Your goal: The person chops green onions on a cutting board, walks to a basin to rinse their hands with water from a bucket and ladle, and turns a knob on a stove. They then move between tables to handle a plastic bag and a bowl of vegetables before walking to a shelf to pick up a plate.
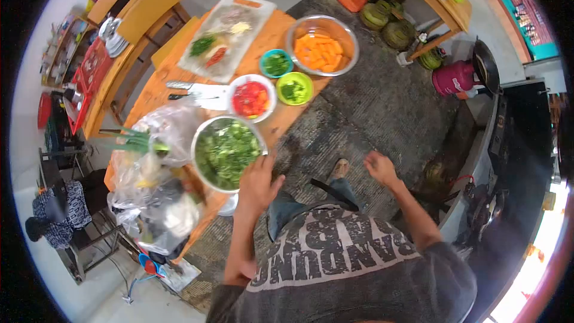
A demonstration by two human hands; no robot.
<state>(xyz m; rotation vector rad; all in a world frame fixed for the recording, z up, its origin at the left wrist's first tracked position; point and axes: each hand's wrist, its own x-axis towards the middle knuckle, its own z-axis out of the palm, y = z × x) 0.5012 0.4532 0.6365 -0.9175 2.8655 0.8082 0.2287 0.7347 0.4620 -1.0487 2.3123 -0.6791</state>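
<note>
My left hand [256, 182] is at the right rim of a steel bowl [194, 149] of chopped greens [227, 151], its thumb apart and no grip on the rim visible. Away from the table, my right hand [381, 167] hangs over the floor, empty, with loosely bent fingers. Behind the greens stand a white bowl of cut red pieces [250, 98], a lime-green bowl [295, 88] and a teal bowl [276, 63] of chopped greens. A larger steel bowl holds orange pieces [320, 52]. A white cutting board [239, 48] carries small heaps of chopped ingredients.
Plastic bags [161, 203] with vegetables lie at the table's near left. Knives [182, 85] rest beside the white bowl. A person [60, 215] is at the far left. A pink gas cylinder [452, 78] and a black wok [486, 66] stand right, near a counter.
</note>
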